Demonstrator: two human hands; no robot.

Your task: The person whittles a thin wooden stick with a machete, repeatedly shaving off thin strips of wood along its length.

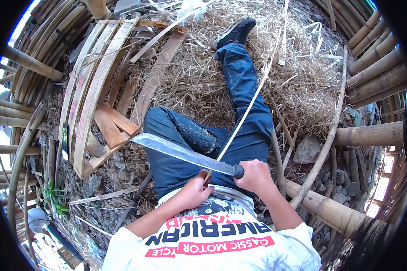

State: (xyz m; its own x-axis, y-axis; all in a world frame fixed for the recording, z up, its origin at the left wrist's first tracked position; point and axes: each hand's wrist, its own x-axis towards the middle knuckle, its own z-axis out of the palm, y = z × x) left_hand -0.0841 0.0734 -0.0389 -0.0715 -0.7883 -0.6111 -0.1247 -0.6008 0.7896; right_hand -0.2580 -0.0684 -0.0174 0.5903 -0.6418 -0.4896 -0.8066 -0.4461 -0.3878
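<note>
A long, thin bamboo strip [248, 108] runs from my lap up past the outstretched leg. My left hand [195, 189] is closed on its lower end, near my waist. In my right hand [254, 175] is the dark handle of a large machete [185, 155]. The wide metal blade points left across my thighs and lies over the strip just above my left hand. Whether the edge touches the strip I cannot tell.
A wooden slatted pallet [94, 90] leans at the left. Pale shavings [303, 95] cover the ground ahead. Bamboo poles [371, 134] stand at the right, with a grey rock [307, 150] near them. A thick bamboo pole [323, 205] lies beside my right arm.
</note>
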